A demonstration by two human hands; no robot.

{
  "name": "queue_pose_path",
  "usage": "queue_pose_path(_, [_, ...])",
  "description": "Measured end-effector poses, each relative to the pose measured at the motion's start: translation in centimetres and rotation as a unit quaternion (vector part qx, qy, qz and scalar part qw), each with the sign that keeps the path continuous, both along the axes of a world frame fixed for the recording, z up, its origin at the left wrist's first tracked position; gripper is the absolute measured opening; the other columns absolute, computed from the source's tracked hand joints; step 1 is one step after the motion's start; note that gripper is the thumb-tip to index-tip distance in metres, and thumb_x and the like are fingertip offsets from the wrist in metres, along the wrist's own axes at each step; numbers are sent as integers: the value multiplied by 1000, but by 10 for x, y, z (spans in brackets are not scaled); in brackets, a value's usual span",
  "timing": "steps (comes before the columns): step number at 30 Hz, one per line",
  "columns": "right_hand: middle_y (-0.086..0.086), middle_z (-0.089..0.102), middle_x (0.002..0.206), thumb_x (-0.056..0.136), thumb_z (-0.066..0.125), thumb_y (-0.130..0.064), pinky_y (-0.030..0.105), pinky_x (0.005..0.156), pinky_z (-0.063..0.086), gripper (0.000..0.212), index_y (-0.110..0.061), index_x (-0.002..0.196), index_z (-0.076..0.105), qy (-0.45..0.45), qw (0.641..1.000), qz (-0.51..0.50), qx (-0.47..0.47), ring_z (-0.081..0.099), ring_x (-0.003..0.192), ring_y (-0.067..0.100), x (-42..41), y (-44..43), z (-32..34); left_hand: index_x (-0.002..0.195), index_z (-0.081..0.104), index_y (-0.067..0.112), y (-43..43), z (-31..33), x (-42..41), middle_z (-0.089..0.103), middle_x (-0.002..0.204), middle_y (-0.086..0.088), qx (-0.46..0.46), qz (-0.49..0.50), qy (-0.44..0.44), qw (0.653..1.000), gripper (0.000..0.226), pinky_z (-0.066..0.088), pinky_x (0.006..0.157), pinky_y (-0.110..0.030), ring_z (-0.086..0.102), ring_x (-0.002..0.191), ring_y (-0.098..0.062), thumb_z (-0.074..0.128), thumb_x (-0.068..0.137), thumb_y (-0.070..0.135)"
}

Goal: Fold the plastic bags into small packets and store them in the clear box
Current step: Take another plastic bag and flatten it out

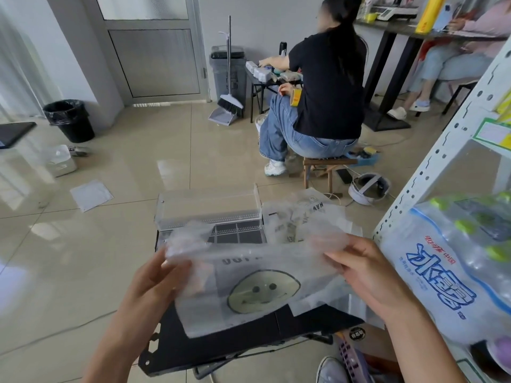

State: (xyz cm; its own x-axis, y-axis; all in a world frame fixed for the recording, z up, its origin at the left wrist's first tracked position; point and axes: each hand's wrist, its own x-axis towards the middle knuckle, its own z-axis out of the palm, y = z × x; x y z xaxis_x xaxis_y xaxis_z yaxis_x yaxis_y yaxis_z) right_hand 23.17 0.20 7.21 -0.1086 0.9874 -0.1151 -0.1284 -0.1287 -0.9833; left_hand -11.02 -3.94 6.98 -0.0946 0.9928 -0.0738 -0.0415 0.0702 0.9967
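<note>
**Stretched bag out, first fold not yet made**

Held smiley-face plastic bag [262, 288] spread between left hand [154, 275] and right hand [367, 275], with its lower edge draped on black folding table [249, 344]. Pinched the bunched top-left corner with left fingers and thumb, curled lightly round the film. Gripped the top-right edge with right fingers and thumb closed on it, fingertips partly veiled by plastic.

Judged as the smoothing stage, with no crease visible. Best done by:
- pulling the top edge level
- laying the bag flat on the bare near part of the table
- pressing air out toward the open end
- folding lengthwise into a strip before any packet folds

Needed even tension from both sides: thin, slippery film, likely to spring open if released early. Risked snagging the loose pile of other bags [301, 217] just beyond, far right on the table.

Spotted clear box [210, 210] at the far edge of the table, just past the bag, lid apparently raised, dark grid showing below it. Could not tell whether any packets were inside.

Room, quickly:
- glossy beige tiled floor [110, 244]
- black bin [69, 120] far left
- broom and dustpan [228, 106] beside grey door [154, 51]
- seated person [326, 87] far centre, back turned
- white metal shelf [442, 167] on the right
- pack of water bottles [448, 272] close beside the right hand
</note>
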Motion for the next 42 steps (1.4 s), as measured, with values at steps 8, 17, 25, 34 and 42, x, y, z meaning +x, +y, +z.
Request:
queue_pose_path(8, [11,80,96,86,76,-18,30,89,54,13,-13,98,77,-70,995,-64,-17,71,92,25,-5,5,4,105,73,5,9,3,1,79,104,-15,-36,73,-17,996,18,62,74,-32,75,97,-30,68,94,18])
queue_pose_path(17, [-9,79,90,93,76,-23,16,73,56,9,-21,101,78,-171,962,-135,162,74,85,4,-77,-8,23,119,71,22,3,14,55,78,112,-6,-11,-128,13,992,45,58,87,-42,75,103,-22,76,83,49])
queue_pose_path(25, [-16,68,111,97,70,-23,11,90,50,38,-37,132,64,-323,904,67,272,64,102,-4,-127,-33,9,100,79,24,4,15,60,78,103,-14,27,-55,-84,995,37,57,89,-36,75,104,-32,74,81,55])
queue_pose_path(34, [-26,63,122,103,58,-19,17,110,35,57,-54,146,46,-379,858,187,292,54,120,-5,-124,-38,20,125,74,17,9,18,41,75,124,-14,16,-10,-75,997,33,44,110,-60,68,121,-31,48,108,26])
queue_pose_path(42, [-2,80,91,98,64,1,30,82,61,24,-17,104,79,-231,953,57,189,76,87,17,-54,-12,37,113,79,8,3,18,22,76,120,-15,11,15,-67,998,36,46,105,-49,68,120,-32,46,101,12])
